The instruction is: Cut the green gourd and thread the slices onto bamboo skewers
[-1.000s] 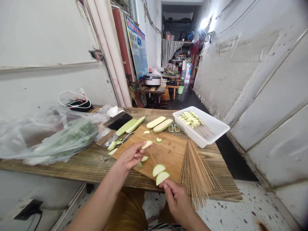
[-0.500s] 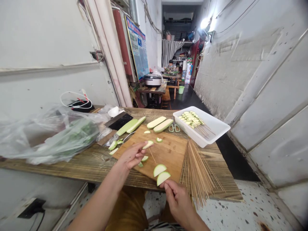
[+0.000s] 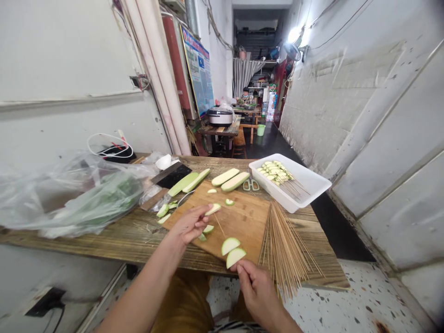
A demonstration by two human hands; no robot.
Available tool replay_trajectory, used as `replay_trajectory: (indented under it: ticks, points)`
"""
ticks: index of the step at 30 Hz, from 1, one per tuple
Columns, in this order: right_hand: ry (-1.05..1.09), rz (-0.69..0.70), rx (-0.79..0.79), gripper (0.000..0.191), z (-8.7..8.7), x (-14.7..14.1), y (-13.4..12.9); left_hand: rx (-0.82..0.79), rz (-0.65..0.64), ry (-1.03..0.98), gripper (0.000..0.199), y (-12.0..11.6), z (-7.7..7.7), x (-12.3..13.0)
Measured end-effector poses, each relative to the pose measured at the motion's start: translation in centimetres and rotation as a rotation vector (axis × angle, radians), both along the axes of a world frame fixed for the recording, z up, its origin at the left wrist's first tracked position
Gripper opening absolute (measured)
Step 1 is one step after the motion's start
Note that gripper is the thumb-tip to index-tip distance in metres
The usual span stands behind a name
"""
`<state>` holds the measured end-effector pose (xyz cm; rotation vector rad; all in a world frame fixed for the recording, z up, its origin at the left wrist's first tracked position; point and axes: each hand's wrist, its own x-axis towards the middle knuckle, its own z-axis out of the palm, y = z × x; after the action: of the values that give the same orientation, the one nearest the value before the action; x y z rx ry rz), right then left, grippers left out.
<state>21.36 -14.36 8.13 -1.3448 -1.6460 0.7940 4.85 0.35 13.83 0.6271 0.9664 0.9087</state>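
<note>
My left hand (image 3: 192,224) pinches a half-round zucchini slice (image 3: 212,209) over the cutting board (image 3: 246,217). A thin bamboo skewer (image 3: 219,225) runs from that slice toward two more half-moon slices (image 3: 236,257) at the board's near edge. My right hand (image 3: 252,282) is closed just below those two slices, gripping the skewer's lower end, which the fingers mostly hide. Loose zucchini pieces (image 3: 229,202) lie on the board, some of them under my left hand. A fan of bare bamboo skewers (image 3: 286,252) spreads to the right.
A white plastic tub (image 3: 312,181) with threaded zucchini skewers (image 3: 275,172) stands at the back right, beside green-handled scissors (image 3: 251,185). Halved zucchinis (image 3: 225,176) and a cleaver (image 3: 169,174) lie behind the board. A clear plastic bag (image 3: 93,199) of greens covers the left side.
</note>
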Motion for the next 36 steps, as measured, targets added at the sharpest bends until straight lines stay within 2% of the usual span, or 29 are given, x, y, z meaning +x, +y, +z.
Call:
replay_trajectory:
  ticks: [3, 11, 25, 27, 30, 33, 36]
  points:
    - [-0.002, -0.004, -0.009, 0.029, 0.1, -0.1, -0.1, 0.042, 0.016, 0.038, 0.005, -0.2, 0.1, 0.2]
    - [-0.001, -0.009, 0.000, 0.030, 0.3, -0.4, 0.0, 0.093, 0.021, 0.099, 0.021, -0.5, 0.2, 0.8]
    - [0.026, -0.052, 0.040, 0.031, 0.6, -1.1, 0.5, 0.076, 0.014, 0.124, 0.011, -0.3, -0.2, 1.1]
    - [0.048, -0.055, 0.039, 0.032, 0.7, -1.2, 0.6, 0.062, 0.006, 0.086, 0.019, -0.2, -0.4, 1.1]
    - [0.108, -0.047, 0.024, 0.032, 0.8, -1.3, 0.7, 0.051, 0.012, -0.077, 0.035, -0.2, -0.5, 1.3]
    - [0.155, -0.037, 0.005, 0.033, 0.5, -1.5, 0.7, 0.085, 0.035, -0.197, 0.031, -0.6, -0.6, 1.8]
    - [0.181, -0.030, -0.010, 0.032, 0.0, -1.7, 0.6, 0.117, 0.056, -0.206, 0.024, -1.0, -0.8, 2.3]
